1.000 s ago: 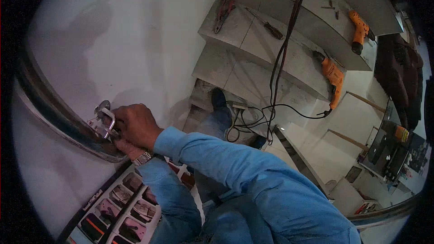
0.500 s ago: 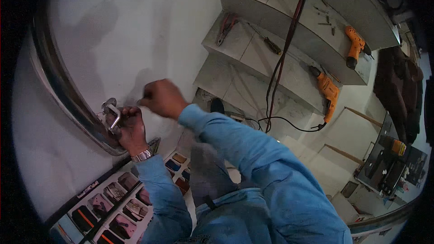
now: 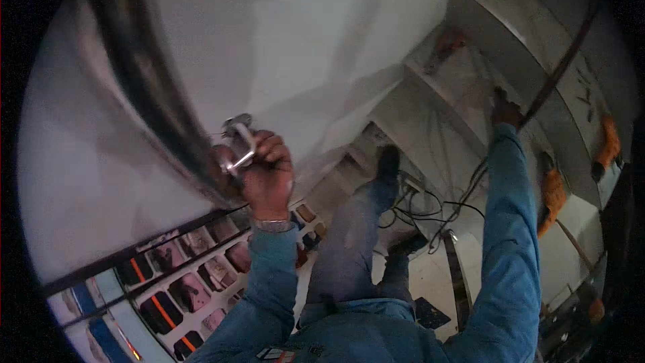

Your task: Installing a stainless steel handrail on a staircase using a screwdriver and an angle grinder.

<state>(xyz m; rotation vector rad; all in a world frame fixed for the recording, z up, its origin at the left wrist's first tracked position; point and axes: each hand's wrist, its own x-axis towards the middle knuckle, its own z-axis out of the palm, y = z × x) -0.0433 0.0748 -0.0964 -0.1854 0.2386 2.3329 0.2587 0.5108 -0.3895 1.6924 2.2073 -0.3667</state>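
My left hand (image 3: 270, 176) is closed around a shiny bent metal bracket (image 3: 250, 144), with its round plate against the white wall. Close beside it runs a curved metal handrail (image 3: 151, 81). Far to the right, my right hand (image 3: 507, 111) reaches down over a stair tread, where the screwdriver lay earlier. Its fingers are dark and blurred, so whether they grip the screwdriver does not show. Red-handled pliers (image 3: 451, 42) lie on the same step, left of this hand.
Two orange power drills, one drill (image 3: 552, 195) low and another drill (image 3: 608, 144) higher, rest on the steps at right. Dark cables (image 3: 480, 175) cross the stairs and coil near my feet. A display of small cases (image 3: 191, 292) stands below the wall at left.
My right hand has left the spot beside the bracket and stretched out to the stairs. The view has swung left. My left hand stays on the bracket.
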